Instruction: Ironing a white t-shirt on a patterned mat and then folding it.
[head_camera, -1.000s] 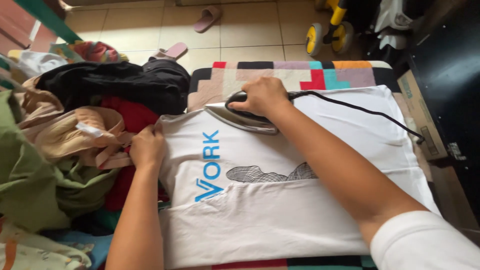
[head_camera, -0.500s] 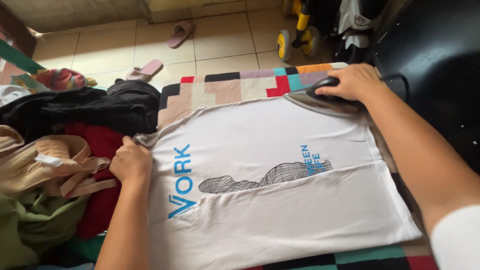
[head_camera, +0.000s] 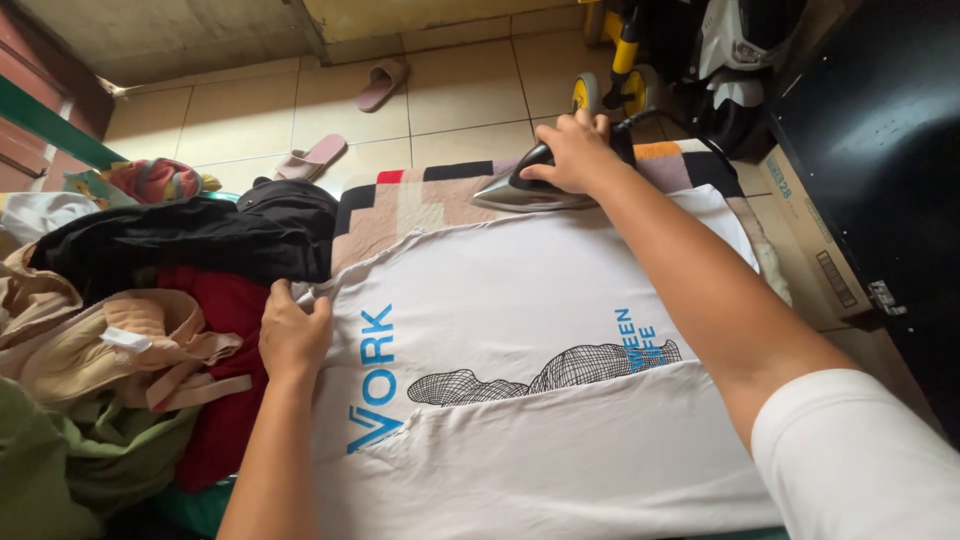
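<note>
Head view looks down on a white T-shirt (head_camera: 540, 330) with blue lettering and a black mesh print, spread flat on a patchwork-covered ironing surface (head_camera: 400, 205). Right hand (head_camera: 570, 150) is closed around the handle of a clothes iron (head_camera: 525, 190), which sits at the far edge of the shirt, its soleplate partly on the patchwork cover. Left hand (head_camera: 293, 335) presses down on the shirt's left edge, fingers curled over the fabric and pinning it. Just beside that hand lies a pile of clothes (head_camera: 150, 330): black, red, beige and green garments. Two pink slippers (head_camera: 345, 120) rest on the tiled floor (head_camera: 470, 90) beyond.
</note>
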